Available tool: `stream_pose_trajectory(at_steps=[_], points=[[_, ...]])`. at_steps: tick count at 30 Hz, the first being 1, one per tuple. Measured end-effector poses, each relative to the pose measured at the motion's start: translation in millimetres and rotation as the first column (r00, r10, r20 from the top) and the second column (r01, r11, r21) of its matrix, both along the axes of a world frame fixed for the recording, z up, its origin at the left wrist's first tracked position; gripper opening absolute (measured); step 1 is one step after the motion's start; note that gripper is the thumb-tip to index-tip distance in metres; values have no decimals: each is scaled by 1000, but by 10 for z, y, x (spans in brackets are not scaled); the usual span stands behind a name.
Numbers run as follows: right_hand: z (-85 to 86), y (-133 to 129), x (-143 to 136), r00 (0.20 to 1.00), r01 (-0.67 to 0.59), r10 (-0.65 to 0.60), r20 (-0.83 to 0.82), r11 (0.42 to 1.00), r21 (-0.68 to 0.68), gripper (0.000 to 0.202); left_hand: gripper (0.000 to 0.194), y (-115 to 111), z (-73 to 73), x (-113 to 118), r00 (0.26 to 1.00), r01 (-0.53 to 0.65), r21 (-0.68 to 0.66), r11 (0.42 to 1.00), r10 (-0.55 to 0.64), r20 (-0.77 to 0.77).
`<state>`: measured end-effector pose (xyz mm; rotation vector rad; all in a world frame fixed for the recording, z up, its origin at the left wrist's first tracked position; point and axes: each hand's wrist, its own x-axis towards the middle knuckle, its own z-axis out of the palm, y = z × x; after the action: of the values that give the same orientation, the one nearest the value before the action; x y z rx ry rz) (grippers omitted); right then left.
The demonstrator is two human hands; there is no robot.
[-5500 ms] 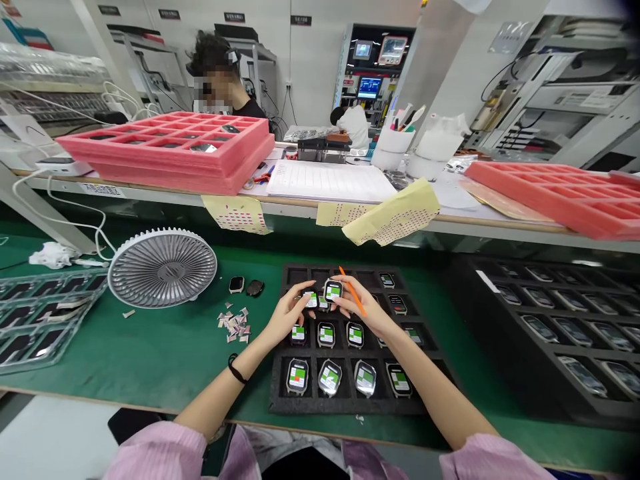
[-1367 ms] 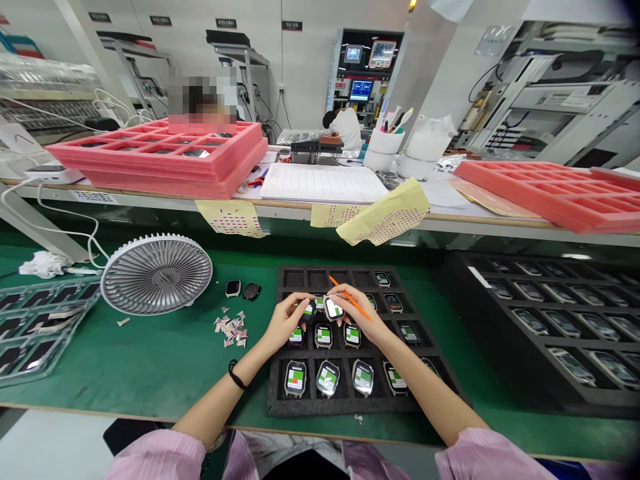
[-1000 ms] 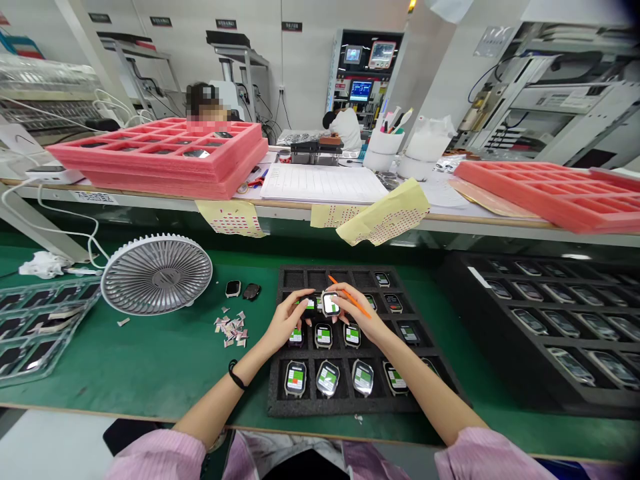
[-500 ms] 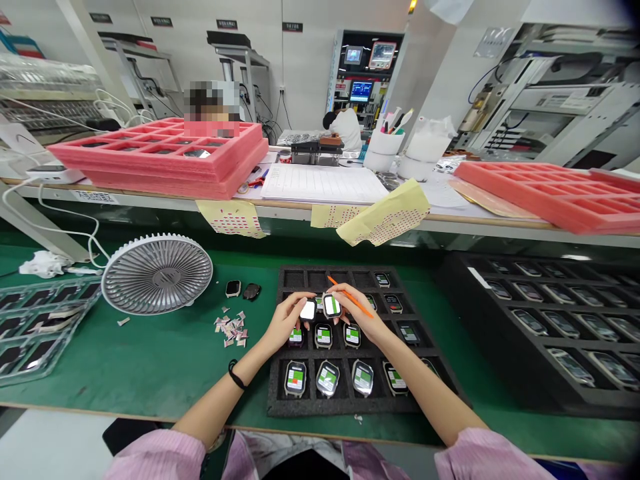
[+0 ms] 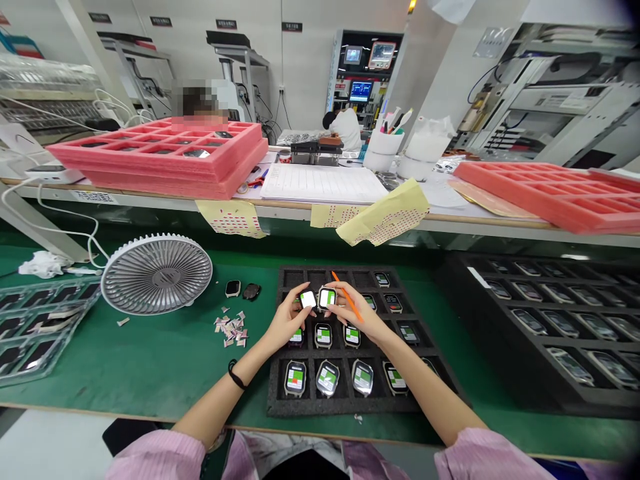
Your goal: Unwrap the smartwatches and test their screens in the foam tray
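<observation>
Near the centre of the frame, the left hand (image 5: 284,323) has its fingers clamped on a bright-screened watch (image 5: 308,300); the right hand (image 5: 364,316) has its fingers on a silver-rimmed watch (image 5: 327,298) just beside it, 1 orange stick (image 5: 346,294) against that hand. Lower centre, a black tray (image 5: 345,406) sits on the green counter (image 5: 170,373).

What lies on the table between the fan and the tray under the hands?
The head view shows a watch, a dark device and small pale pieces there.
</observation>
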<state>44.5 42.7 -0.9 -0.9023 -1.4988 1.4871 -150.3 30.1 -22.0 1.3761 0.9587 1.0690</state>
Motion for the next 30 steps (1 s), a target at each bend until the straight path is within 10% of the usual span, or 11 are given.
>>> stream_pose_trajectory(at_steps=[18, 30], points=[[119, -44, -15, 988, 150, -147, 44, 984, -96, 20, 35, -19, 54, -17, 996, -67, -20, 998, 65, -62], [23, 4, 32, 999, 20, -21, 31, 1000, 19, 41, 52, 11, 3, -14, 996, -25, 74, 997, 31, -81]])
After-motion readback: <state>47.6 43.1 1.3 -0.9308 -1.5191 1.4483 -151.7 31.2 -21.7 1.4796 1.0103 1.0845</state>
